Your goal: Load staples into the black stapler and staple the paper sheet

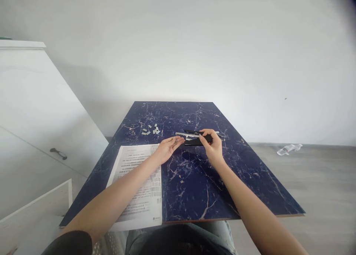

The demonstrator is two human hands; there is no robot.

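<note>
A black stapler [191,142] lies near the middle of the dark blue table, its top lifted away from its base so that the silver metal rail shows. My right hand [213,145] is closed around its rear end, covering part of the body. Just left of the stapler's front, my left hand [167,148] is held palm up with its fingers stretched out toward the rail. Whether a small piece rests on those fingertips is too small to tell. Farther left lie several small strips of staples [155,129].
Printed paper sheets [139,206] lie at the table's near left, partly under my left forearm. The marbled table [191,192] reaches the wall at the back. A white cabinet [41,110] stands on the left. Clear plastic wrapping [289,149] lies on the floor at right.
</note>
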